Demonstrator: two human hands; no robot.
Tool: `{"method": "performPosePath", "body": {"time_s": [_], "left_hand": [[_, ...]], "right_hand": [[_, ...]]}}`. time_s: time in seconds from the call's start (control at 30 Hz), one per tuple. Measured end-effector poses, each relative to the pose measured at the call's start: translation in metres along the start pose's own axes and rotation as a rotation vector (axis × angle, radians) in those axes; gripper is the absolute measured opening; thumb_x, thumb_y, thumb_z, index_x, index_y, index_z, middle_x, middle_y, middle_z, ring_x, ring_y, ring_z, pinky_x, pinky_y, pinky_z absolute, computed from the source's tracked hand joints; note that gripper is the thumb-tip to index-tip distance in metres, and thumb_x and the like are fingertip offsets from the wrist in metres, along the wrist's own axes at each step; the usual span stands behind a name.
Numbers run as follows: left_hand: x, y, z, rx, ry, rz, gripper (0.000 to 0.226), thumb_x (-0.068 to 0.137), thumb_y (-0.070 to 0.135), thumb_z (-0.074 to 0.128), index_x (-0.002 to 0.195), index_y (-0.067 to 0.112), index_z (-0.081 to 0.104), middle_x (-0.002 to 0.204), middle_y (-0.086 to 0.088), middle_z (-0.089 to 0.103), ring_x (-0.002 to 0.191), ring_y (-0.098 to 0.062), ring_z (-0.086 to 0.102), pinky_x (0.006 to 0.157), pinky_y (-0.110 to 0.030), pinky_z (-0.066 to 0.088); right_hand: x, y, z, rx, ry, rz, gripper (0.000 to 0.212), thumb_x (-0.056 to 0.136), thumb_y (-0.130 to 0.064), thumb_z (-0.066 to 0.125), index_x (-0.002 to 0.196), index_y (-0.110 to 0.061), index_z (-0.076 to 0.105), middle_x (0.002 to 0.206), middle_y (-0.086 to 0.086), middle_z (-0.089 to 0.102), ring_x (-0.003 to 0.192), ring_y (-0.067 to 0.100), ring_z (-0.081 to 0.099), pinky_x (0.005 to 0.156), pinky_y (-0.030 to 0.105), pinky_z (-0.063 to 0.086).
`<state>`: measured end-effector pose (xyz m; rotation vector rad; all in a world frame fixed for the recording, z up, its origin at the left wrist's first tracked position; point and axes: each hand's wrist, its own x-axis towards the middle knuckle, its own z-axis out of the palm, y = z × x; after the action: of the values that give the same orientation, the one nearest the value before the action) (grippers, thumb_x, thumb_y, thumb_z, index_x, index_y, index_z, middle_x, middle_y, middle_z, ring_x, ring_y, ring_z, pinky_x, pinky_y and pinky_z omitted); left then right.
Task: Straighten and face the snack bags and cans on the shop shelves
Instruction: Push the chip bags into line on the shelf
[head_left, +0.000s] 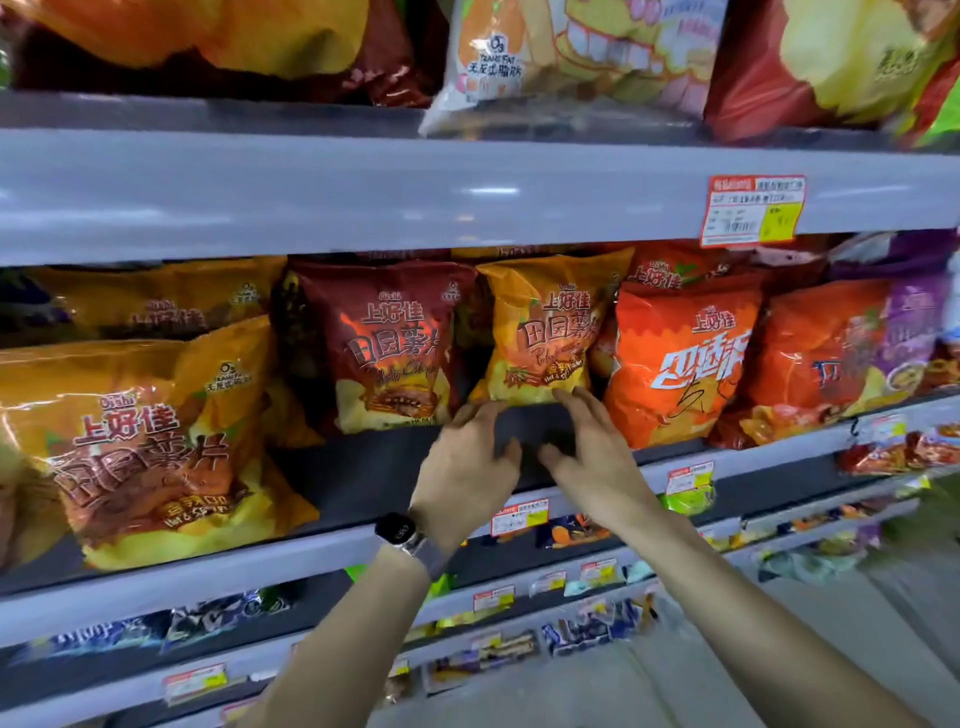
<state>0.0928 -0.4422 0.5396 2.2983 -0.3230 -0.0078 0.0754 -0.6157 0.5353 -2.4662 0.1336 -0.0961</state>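
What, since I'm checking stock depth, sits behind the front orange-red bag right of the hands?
Another red bag stands directly behind the orange-red bag. Only its top, with the logo, shows above it. Its lower part and anything deeper are covered.

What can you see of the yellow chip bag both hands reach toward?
The yellow chip bag is glossy, puffed plastic with red lettering and pictured chips. It stands upright, set back on the dark shelf between a dark red bag and an orange bag. The right hand touches its bottom edge.
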Motion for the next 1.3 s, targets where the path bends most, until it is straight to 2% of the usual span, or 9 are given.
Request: {"method": "performPosePath", "body": {"time_s": [0.27,0.43,0.57,0.67,0.83,0.97,1.07,1.17,1.3], "left_hand": [[-0.048,0.025,-0.003,0.318,-0.022,-0.080,0.044,0.102,0.043,0.054,0.146,0.037,0.055,0.133,0.002,0.067,0.118,-0.032,0.063,0.084,-0.036,0.048],[-0.061,0.058,0.022,0.378,-0.044,-0.074,0.045,0.104,0.047,0.053,0.148,0.038,0.051,0.145,0.005,0.060,0.126,-0.029,0.060,0.088,-0.037,0.048],[-0.071,0.079,0.048,0.390,0.015,-0.048,0.037,0.101,0.048,0.054,0.136,0.038,0.055,0.132,0.005,0.066,0.115,-0.031,0.065,0.079,-0.041,0.054],[-0.075,0.100,0.067,0.464,0.079,-0.117,0.033,0.100,0.051,0.051,0.131,0.039,0.054,0.124,0.005,0.068,0.105,-0.032,0.068,0.069,-0.039,0.051],[-0.064,0.134,0.093,0.545,0.129,-0.250,0.041,0.099,0.055,0.051,0.136,0.039,0.057,0.117,0.005,0.071,0.108,-0.029,0.069,0.072,-0.038,0.052],[-0.044,0.158,0.111,0.421,0.218,-0.267,0.044,0.098,0.056,0.059,0.136,0.033,0.057,0.128,0.003,0.070,0.114,-0.032,0.066,0.071,-0.037,0.046],[-0.023,0.166,0.124,0.315,0.242,-0.296,0.070,0.092,0.068,0.062,0.145,0.027,0.043,0.139,-0.002,0.062,0.120,-0.036,0.062,0.077,-0.041,0.047],[-0.001,0.170,0.134,0.108,0.296,-0.279,0.087,0.083,0.075,0.070,0.151,0.035,0.033,0.145,0.002,0.057,0.126,-0.032,0.060,0.092,-0.048,0.052],[0.019,0.174,0.148,-0.173,0.357,-0.277,0.083,0.081,0.056,0.085,0.147,0.036,0.040,0.136,0.009,0.064,0.119,-0.016,0.066,0.096,-0.037,0.054]], "right_hand": [[-0.029,0.025,-0.023,-0.093,-0.009,-0.158,0.041,0.097,-0.031,0.062,0.138,-0.028,0.058,0.139,-0.004,0.059,0.126,0.022,0.058,0.097,0.042,0.052],[-0.045,0.068,-0.065,-0.172,-0.050,-0.228,0.031,0.096,-0.043,0.056,0.123,-0.034,0.068,0.123,-0.009,0.071,0.113,0.018,0.065,0.086,0.040,0.054],[-0.054,0.123,-0.109,-0.226,0.015,-0.209,0.024,0.098,-0.038,0.062,0.119,-0.033,0.071,0.118,-0.009,0.073,0.108,0.018,0.068,0.079,0.038,0.054],[-0.053,0.162,-0.139,-0.206,0.094,-0.161,0.019,0.098,-0.038,0.062,0.114,-0.034,0.072,0.114,-0.012,0.073,0.104,0.015,0.069,0.073,0.036,0.055],[-0.043,0.207,-0.182,-0.163,0.245,-0.095,0.011,0.097,-0.033,0.061,0.103,-0.036,0.069,0.099,-0.012,0.075,0.085,0.022,0.071,0.060,0.035,0.050],[-0.030,0.240,-0.206,-0.033,0.402,-0.100,0.018,0.096,-0.033,0.065,0.114,-0.029,0.069,0.090,-0.005,0.076,0.079,0.026,0.072,0.061,0.036,0.052],[-0.018,0.259,-0.216,0.134,0.399,-0.115,0.035,0.095,-0.043,0.066,0.126,-0.026,0.060,0.109,-0.009,0.071,0.098,0.019,0.069,0.077,0.041,0.057],[-0.004,0.269,-0.224,0.302,0.252,-0.123,0.064,0.090,-0.049,0.073,0.144,-0.025,0.048,0.132,-0.013,0.060,0.121,0.014,0.059,0.101,0.039,0.050],[0.009,0.270,-0.228,0.451,0.006,-0.133,0.087,0.078,-0.059,0.076,0.153,-0.030,0.042,0.130,-0.023,0.062,0.115,-0.002,0.059,0.099,0.032,0.046]]}}
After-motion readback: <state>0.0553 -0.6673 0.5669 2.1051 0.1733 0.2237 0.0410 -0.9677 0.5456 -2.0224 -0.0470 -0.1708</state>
